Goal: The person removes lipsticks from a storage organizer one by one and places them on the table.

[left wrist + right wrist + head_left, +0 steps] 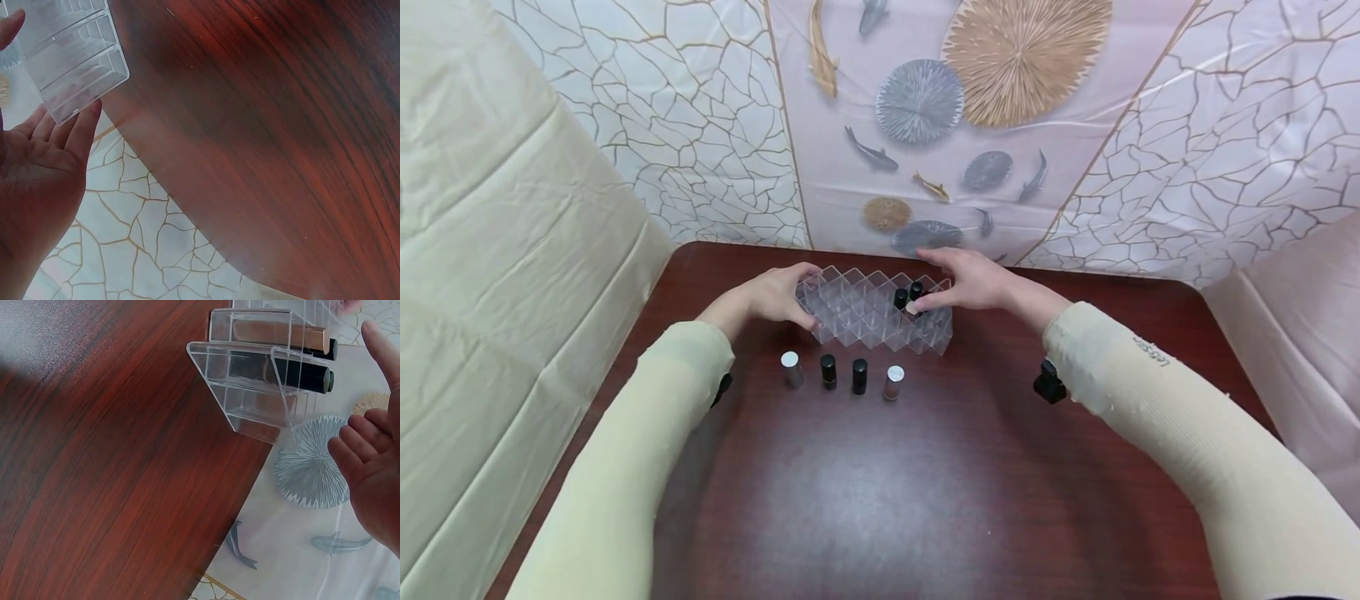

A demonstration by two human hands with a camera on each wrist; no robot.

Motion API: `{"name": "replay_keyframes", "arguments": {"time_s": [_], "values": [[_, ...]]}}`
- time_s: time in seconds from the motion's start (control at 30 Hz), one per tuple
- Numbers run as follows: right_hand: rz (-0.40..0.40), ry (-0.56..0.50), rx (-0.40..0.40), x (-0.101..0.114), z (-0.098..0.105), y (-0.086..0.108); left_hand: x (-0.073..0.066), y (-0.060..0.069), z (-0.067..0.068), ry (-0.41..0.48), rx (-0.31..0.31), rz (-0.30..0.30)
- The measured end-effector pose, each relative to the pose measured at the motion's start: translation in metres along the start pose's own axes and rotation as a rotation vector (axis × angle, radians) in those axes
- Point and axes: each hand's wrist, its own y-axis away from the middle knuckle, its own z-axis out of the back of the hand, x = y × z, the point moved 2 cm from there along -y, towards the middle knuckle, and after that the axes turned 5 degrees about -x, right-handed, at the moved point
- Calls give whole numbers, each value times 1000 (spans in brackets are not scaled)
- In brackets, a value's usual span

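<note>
A clear plastic organizer (857, 308) with diamond-shaped compartments stands near the table's back edge. My left hand (778, 293) holds its left end, thumb at the front and fingers behind; in the left wrist view the fingertips meet the organizer's corner (81, 94). Over the right end is my right hand (973, 282), its thumb and fingers spread. In the right wrist view that hand (375, 456) stands apart from the organizer, holding nothing. Black-capped tubes (312, 374) and a copper-coloured tube (281, 334) sit in the right-hand compartments; the head view partly hides them behind the thumb.
Before the organizer, a silver-capped tube (791, 369), two black tubes (828, 372) (859, 377) and a pinkish tube with a silver cap (893, 383) stand in a row on the dark red wooden table (850, 500). Patterned cloth (715, 125) hangs behind.
</note>
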Motion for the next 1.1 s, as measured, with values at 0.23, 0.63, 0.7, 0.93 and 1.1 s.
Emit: {"name": "replay_keyframes", "arguments": {"time_s": [0.23,0.63,0.7,0.93,1.1], "values": [[56,20,-26,3,-5,-5,0,1,-1,14,-2,18],[93,-13,-48,6,-17,-10,0,2,-2,23,0,10],[88,-17,-49,7,-21,-11,0,2,-2,27,0,6],[107,-12,-87,10,-29,-14,0,3,-2,42,-10,-5],[123,-43,-89,10,-32,-16,2,4,-3,49,-23,-4]]}}
